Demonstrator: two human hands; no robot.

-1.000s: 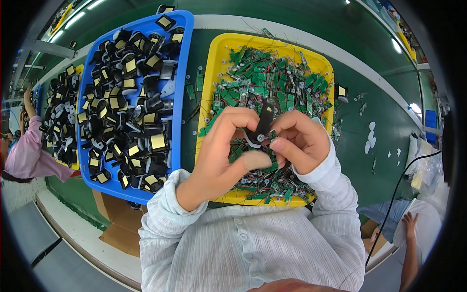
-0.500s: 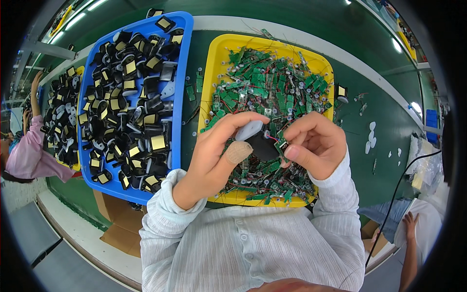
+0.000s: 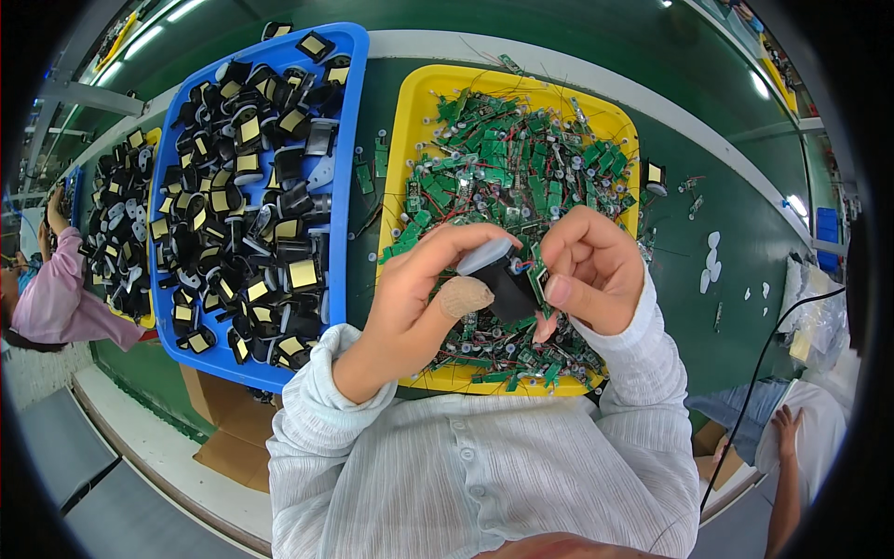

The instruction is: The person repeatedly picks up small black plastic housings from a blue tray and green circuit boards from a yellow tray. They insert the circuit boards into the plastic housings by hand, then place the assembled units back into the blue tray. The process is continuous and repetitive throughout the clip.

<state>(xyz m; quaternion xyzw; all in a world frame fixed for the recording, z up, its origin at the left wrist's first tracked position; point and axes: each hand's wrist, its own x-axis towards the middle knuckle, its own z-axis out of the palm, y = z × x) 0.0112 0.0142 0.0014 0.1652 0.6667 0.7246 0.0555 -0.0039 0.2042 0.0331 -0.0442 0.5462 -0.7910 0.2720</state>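
Along the left of the green worktop (image 3: 675, 279), a co-worker in a pink top (image 3: 60, 293) sits beyond a yellow side tray (image 3: 146, 320) that lies against the blue tray's (image 3: 352, 121) outer edge. The blue tray is heaped almost to its rounded rim with glossy black cases (image 3: 289, 160), many bearing flat, pale yellow pads; bare blue plastic shows toward its right edge. Between the blue tray and the wide yellow tray (image 3: 406, 121) runs a narrow green strip with a few loose boards (image 3: 364, 176) on it. Above the yellow tray's near half, well inside its side rims, the left hand (image 3: 410, 296) grips a smooth black case (image 3: 512, 293) with a grey oval cap (image 3: 486, 255), its thumb wrapped in a textured tan bandage (image 3: 464, 295). Just right, the right hand (image 3: 596, 279) pinches a thin green board (image 3: 538, 276) beside the case, thin coloured wires (image 3: 523, 266) between them. Beneath both lies a tangled, wiry heap of boards (image 3: 498, 154). Past the tray's right edge, the green surface widens, carrying flat white ovals (image 3: 713, 253); crinkled clear bags (image 3: 808, 312) lie farther right.
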